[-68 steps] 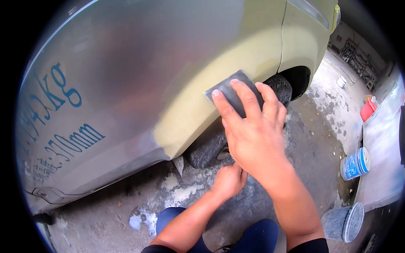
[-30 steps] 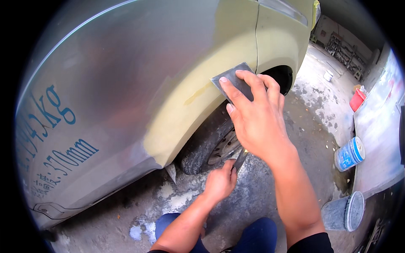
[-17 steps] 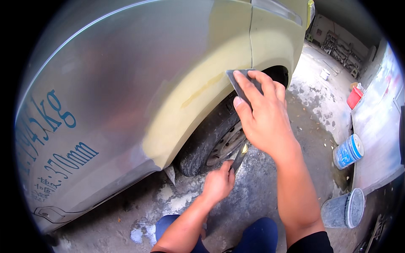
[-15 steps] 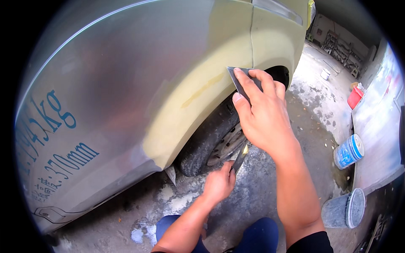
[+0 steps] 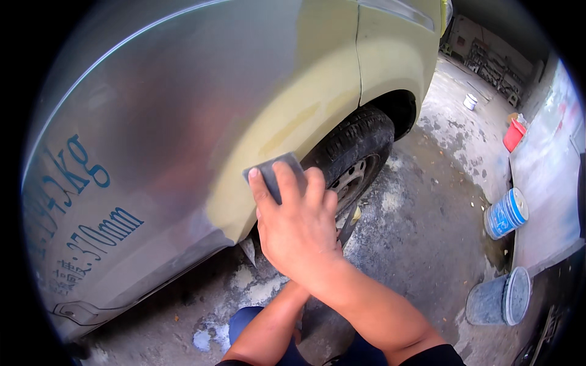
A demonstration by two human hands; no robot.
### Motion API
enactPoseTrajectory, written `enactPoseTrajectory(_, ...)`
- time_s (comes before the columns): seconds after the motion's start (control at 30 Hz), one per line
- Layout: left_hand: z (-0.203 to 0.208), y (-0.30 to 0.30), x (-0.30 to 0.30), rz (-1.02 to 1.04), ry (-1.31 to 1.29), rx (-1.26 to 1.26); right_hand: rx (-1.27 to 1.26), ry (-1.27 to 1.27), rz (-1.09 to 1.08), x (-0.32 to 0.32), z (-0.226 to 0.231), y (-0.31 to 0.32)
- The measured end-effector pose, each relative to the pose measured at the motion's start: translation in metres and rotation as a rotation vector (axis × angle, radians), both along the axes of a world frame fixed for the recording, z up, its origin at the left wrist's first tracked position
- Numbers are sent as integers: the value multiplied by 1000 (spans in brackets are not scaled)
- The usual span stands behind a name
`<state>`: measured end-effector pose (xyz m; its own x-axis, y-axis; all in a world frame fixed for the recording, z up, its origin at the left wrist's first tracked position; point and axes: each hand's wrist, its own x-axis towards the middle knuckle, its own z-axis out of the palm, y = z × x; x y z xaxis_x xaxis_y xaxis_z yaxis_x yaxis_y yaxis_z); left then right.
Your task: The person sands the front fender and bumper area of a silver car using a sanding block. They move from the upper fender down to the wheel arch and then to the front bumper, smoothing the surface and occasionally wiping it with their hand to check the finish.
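Observation:
My right hand (image 5: 299, 226) is closed on a flat dark grey putty spreader (image 5: 267, 177). The spreader's edge lies against the pale yellow wheel arch panel (image 5: 235, 186) of a vehicle, low on its curve. Above it, a slightly darker yellowish streak of filler (image 5: 292, 127) runs along the arch. Behind my right wrist, my left hand is almost wholly hidden; its forearm (image 5: 268, 329) comes up from below. Past my right wrist shows the blade of a putty knife (image 5: 349, 224) with a yellow dab on it, held in that left hand.
Below the arch is the tyre (image 5: 360, 131). To the right stand a blue-and-white bucket (image 5: 505, 213) and a grey bucket (image 5: 488, 302) beside a light panel (image 5: 549, 183). A red container (image 5: 514, 135) and a small white pot (image 5: 470, 102) are farther off. The concrete floor (image 5: 421, 244) is stained.
My right hand has swept the spreader down and left along the arch, from near the panel gap to its lower part. My right forearm now crosses over my left hand, hiding it.

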<state>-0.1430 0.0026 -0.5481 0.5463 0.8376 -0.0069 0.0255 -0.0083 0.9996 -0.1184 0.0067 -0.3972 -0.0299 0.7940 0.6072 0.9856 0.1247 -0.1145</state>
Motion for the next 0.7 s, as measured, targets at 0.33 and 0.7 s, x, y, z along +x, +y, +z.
enactPoseTrajectory(0.33,-4,4,1,115,345,616,189,199,-53,72,46,14)
enactPoseTrajectory(0.7,-5,6,-8,15,-27,144,-9,-17,7,-6,-14,-10)
